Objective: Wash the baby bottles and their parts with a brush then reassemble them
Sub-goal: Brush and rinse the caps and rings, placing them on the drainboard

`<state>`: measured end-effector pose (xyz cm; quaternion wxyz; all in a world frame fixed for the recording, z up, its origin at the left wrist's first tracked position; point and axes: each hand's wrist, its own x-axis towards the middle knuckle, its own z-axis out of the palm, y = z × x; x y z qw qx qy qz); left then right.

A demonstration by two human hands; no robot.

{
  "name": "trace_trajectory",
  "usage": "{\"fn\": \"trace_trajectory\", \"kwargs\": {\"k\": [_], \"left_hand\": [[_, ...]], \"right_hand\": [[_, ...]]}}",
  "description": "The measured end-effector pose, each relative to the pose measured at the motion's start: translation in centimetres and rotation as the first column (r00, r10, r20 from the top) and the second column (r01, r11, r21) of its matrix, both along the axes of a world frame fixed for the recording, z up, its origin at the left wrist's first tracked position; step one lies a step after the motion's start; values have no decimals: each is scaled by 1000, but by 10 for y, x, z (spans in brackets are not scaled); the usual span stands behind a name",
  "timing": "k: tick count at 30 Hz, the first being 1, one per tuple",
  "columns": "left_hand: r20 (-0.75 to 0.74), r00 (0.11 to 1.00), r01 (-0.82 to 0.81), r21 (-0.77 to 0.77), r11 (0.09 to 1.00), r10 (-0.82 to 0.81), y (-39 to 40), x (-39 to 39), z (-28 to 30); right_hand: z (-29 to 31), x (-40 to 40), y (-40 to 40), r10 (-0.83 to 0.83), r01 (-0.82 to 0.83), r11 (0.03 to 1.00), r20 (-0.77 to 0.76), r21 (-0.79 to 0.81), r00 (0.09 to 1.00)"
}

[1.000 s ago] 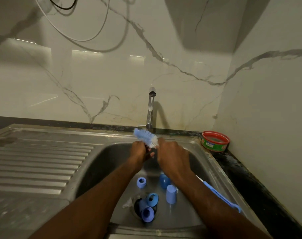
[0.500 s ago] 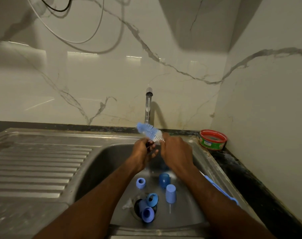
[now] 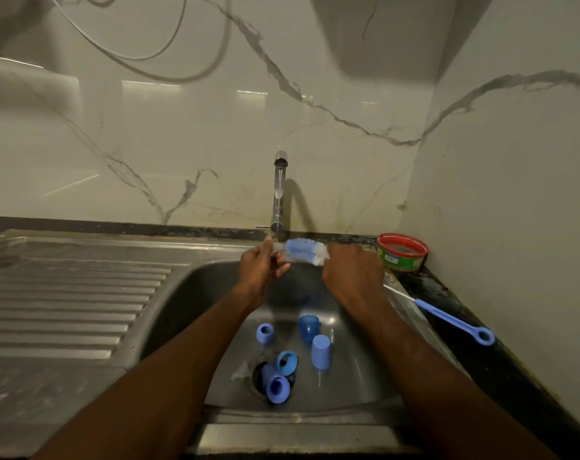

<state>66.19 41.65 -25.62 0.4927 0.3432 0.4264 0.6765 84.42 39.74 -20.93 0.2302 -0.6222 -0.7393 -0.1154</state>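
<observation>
Over the sink basin (image 3: 364, 386) my right hand (image 3: 351, 277) grips the bottle brush just behind its blue and white bristle head (image 3: 303, 251), which lies about level. The long blue handle (image 3: 454, 322) sticks out to the right past my wrist. My left hand (image 3: 264, 264) pinches a small clear part (image 3: 277, 250) at the tip of the bristles; its shape is hard to make out. On the sink floor lie a blue ring (image 3: 264, 333), two blue caps (image 3: 309, 327) (image 3: 321, 351), another ring (image 3: 287, 361), a blue piece on the drain (image 3: 277, 388) and a clear teat (image 3: 240, 371).
The tap (image 3: 279, 194) stands right behind my hands, with a thin stream running from it. A red and green tub (image 3: 403, 252) sits at the back right corner of the dark counter. The ribbed steel drainboard (image 3: 66, 293) stretches to the left. Walls close in behind and on the right.
The brush head has swung down from pointing up-left to lying level. My hands have moved slightly apart, and the left hand now sits at the bristle tip.
</observation>
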Motion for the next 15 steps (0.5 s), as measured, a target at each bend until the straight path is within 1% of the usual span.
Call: {"fn": "trace_trajectory", "kwargs": {"k": [1, 2, 3, 4, 5, 8, 10, 12, 14, 15], "left_hand": [[-107, 994, -29, 0, 1000, 29, 0, -2, -2], [-255, 964, -74, 2, 997, 72, 0, -5, -4], [-423, 899, -116, 18, 993, 113, 0, -7, -7], [-564, 815, -139, 39, 989, 137, -1, -11, -10], [-653, 743, -151, 51, 987, 147, -2, -13, -13], [-787, 584, -211, 90, 973, 199, -1, -20, -15], [-843, 477, -237, 148, 960, 247, 1, -22, -16], [-863, 429, -234, 179, 956, 267, 4, -23, -16], [-862, 418, -202, 220, 954, 287, 6, -24, -17], [-859, 416, -177, 243, 954, 297, 6, -24, -17]], "right_hand": [[2, 2, 2, -15, 15, 1000, 11, 18, 1000], [4, 3, 4, -14, 13, 999, 14, 43, 1000], [7, 5, 5, -4, 2, 998, 20, 70, 1000], [8, 7, 5, 15, -18, 996, 32, 90, 999], [8, 10, 5, 36, -41, 994, 52, 104, 998], [5, 23, 0, 88, -108, 979, 120, 172, 989], [3, 31, -5, 142, -160, 966, 103, 203, 985], [5, 34, -8, 191, -204, 963, 88, 176, 978], [7, 35, -9, 227, -240, 963, 111, 121, 968], [7, 35, -9, 250, -264, 957, 123, 119, 960]]}}
